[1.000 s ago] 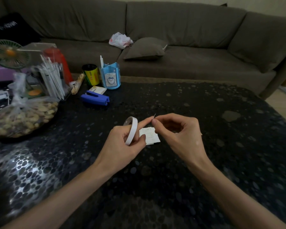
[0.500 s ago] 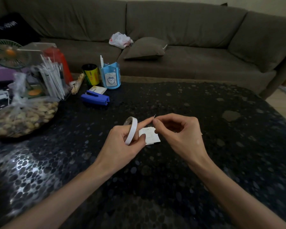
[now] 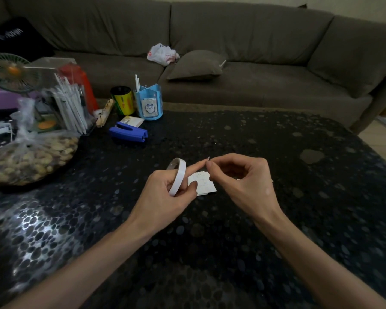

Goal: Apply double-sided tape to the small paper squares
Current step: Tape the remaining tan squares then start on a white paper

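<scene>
On my feed, a grey-brown sofa (image 3: 254, 41) fills the back of the room, and in front of it lies the dark pebble-patterned table (image 3: 276, 230) where the work is going on. The clutter is well apart from the job, at the table's far left: a knotted bag of nuts (image 3: 31, 159), a blue pen holder (image 3: 149, 103) and a blue stapler (image 3: 128, 132).

At centre, both hands hover just above the tabletop. The left hand (image 3: 165, 197) grasps the tape roll (image 3: 178, 176), held upright on its edge with fingers and thumb curled round it and the forefinger stretched out toward the other hand. The right hand (image 3: 243, 181) is clenched into a fine pinch, thumb against forefinger, on a thin white sliver that I take to be the tape end (image 3: 208, 157), right at the tip of the left forefinger.

The small paper squares (image 3: 204, 182) lie in a loose stack flat on the table, between the two hands and partly under the left thumb. The top sheet shows faint marks, but I can make out no strip of tape on it.

My reading is that this is early in the job — the end is only being picked free. What is left would be drawing out a length, tearing it off, pressing it onto a square, and repeating for each sheet. How many squares are in the stack, I cannot tell.
</scene>
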Demonstrator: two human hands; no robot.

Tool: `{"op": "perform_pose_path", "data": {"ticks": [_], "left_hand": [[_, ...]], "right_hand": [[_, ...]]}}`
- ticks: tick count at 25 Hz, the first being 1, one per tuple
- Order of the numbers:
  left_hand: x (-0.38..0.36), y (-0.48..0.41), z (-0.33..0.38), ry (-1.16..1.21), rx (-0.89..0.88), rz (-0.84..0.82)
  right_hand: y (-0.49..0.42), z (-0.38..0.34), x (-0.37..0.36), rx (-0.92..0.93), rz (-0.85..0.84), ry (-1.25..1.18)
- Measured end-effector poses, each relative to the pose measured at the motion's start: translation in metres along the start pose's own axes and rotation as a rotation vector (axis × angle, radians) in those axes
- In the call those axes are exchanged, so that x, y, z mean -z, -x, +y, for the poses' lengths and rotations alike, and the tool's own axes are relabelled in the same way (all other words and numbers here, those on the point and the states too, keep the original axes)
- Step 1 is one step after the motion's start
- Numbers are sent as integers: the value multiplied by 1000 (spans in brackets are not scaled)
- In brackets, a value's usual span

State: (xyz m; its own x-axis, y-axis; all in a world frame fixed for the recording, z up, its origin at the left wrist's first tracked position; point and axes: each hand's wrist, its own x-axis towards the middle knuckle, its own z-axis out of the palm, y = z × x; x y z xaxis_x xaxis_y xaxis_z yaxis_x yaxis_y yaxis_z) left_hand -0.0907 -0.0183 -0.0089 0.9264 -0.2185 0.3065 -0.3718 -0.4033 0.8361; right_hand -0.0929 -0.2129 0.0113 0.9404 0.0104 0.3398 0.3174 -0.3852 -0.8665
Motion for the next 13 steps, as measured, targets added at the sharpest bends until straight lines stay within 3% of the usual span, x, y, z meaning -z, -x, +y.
{"op": "perform_pose_path", "data": {"ticks": [13], "left_hand": [[0,1,3,33,-3,5]], "right_hand": [[0,0,0,18,6,-9]]}}
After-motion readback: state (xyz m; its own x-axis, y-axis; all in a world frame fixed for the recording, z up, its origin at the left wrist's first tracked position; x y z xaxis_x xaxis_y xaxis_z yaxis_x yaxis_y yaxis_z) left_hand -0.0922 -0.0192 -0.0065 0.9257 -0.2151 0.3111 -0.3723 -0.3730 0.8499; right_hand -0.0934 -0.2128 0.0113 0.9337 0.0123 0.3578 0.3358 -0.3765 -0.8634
